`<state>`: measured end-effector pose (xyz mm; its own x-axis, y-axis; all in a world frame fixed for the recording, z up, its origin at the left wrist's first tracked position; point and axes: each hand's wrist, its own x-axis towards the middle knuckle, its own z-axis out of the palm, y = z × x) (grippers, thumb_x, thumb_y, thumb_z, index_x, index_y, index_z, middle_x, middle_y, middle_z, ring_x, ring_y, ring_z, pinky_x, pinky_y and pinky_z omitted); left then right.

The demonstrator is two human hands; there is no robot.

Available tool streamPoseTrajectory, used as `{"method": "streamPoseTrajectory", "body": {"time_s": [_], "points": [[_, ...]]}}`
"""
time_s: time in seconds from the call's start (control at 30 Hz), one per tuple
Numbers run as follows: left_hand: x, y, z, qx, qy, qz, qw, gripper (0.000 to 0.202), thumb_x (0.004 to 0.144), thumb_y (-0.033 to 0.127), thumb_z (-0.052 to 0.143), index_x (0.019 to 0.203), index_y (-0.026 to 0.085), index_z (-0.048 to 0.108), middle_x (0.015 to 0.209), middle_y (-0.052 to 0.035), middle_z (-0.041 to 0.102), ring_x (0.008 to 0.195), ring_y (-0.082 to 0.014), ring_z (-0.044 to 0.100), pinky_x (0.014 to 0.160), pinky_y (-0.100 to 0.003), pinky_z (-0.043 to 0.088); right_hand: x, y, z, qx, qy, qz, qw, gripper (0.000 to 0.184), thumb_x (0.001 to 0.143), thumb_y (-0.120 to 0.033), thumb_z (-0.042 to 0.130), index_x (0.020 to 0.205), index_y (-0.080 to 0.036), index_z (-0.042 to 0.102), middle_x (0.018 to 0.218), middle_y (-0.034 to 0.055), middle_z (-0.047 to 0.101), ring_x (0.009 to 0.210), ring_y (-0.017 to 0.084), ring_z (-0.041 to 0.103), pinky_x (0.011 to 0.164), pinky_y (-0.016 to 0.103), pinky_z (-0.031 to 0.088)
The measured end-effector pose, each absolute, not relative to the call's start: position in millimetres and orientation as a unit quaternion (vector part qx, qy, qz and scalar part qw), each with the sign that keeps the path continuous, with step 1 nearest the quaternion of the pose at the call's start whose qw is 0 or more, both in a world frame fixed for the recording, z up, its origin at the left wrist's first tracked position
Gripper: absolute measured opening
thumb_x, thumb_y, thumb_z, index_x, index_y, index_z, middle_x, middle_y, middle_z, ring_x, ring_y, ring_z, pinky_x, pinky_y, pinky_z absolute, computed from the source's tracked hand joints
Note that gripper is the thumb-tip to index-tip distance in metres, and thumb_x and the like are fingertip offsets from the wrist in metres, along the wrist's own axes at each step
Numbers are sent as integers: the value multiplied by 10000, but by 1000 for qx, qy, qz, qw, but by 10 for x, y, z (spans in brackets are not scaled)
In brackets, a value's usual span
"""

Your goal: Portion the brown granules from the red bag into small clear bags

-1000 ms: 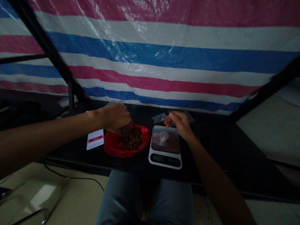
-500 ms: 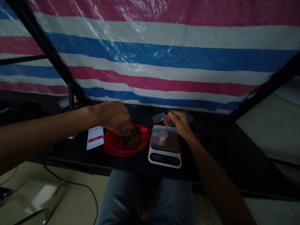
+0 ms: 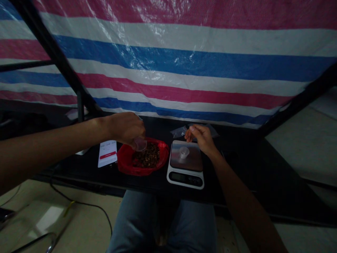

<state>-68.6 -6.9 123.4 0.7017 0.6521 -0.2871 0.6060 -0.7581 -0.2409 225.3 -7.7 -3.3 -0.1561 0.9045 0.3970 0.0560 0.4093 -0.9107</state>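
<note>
My left hand [image 3: 125,128] is closed round a small clear plastic cup [image 3: 140,144], tilted just above a red plastic bag [image 3: 125,162] that lies open on the black table [image 3: 244,168] and holds brown dried bits [image 3: 146,159]. Right of the bag stands a white digital scale [image 3: 185,167] with a steel plate and a small clear cap [image 3: 184,151] on it. My right hand [image 3: 201,137] hovers over the scale's far edge, thumb and forefinger pinched on something I cannot make out.
A white and red phone [image 3: 107,153] lies left of the bag. Clear plastic bags [image 3: 180,131] lie behind the scale. A striped tarp [image 3: 184,63] hangs behind the table, with black frame bars at both sides. A cable [image 3: 79,202] runs over the floor.
My left hand has lifted the clear cup out of the brown bits to just above the red bag. My right hand has stayed where it was.
</note>
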Motion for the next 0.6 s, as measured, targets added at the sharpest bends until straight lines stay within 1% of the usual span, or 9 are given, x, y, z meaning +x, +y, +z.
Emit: {"method": "streamPoseTrajectory", "body": {"time_s": [0.07,0.1,0.2,0.27,0.37,0.43,0.53,0.6], "points": [[-698,-51,1235,-917,-313,235,79,222,823,382,784,1012,267,811,977,-56,803,851,-211,671,724,-286,329,2252,-77,-28,-376,-647,396,532,574,841,-713,653,612,-188,622,602,31,661,498,135,604,482,254,461],[-699,-46,1238,-916,-313,238,79,251,807,355,798,1045,276,804,999,-50,801,869,-214,675,724,-284,329,2252,-78,-24,-379,-647,395,531,577,839,-718,652,612,-188,622,600,31,660,499,135,603,484,253,462],[-694,-55,1259,-916,-321,235,47,269,787,289,806,1056,281,795,986,-20,799,852,-191,674,700,-268,319,2252,-81,-14,-379,-650,393,528,582,837,-722,653,607,-188,626,592,30,656,499,133,601,487,251,464],[-699,-65,1286,-914,-334,229,28,258,799,301,800,1055,280,797,976,-15,800,833,-179,672,679,-262,305,2255,-81,-9,-379,-651,393,528,585,834,-725,656,606,-187,630,593,32,658,496,133,602,484,250,464],[-742,-33,1322,-908,-362,210,29,388,789,361,807,1172,306,772,1057,-31,802,875,-198,680,684,-258,306,2261,-79,-3,-382,-646,394,530,593,818,-740,663,602,-189,628,610,36,668,496,133,602,479,253,468],[-773,41,1312,-907,-375,192,21,446,821,436,764,1247,305,740,1113,-46,795,910,-212,685,699,-256,330,2263,-80,2,-385,-642,394,533,598,806,-749,669,594,-192,620,621,37,675,497,133,598,478,256,470],[-730,214,1205,-910,-387,150,-11,486,934,547,592,1316,267,698,1157,-86,783,922,-223,697,729,-267,393,2257,-78,4,-388,-642,390,535,596,800,-752,672,601,-192,623,623,34,676,497,131,592,481,258,466],[-614,330,1080,-909,-393,131,-31,553,977,599,477,1374,258,656,1159,-105,781,928,-236,710,752,-285,436,2251,-73,-3,-391,-648,383,531,591,811,-747,663,619,-189,640,613,31,669,497,130,589,486,258,462]]}}
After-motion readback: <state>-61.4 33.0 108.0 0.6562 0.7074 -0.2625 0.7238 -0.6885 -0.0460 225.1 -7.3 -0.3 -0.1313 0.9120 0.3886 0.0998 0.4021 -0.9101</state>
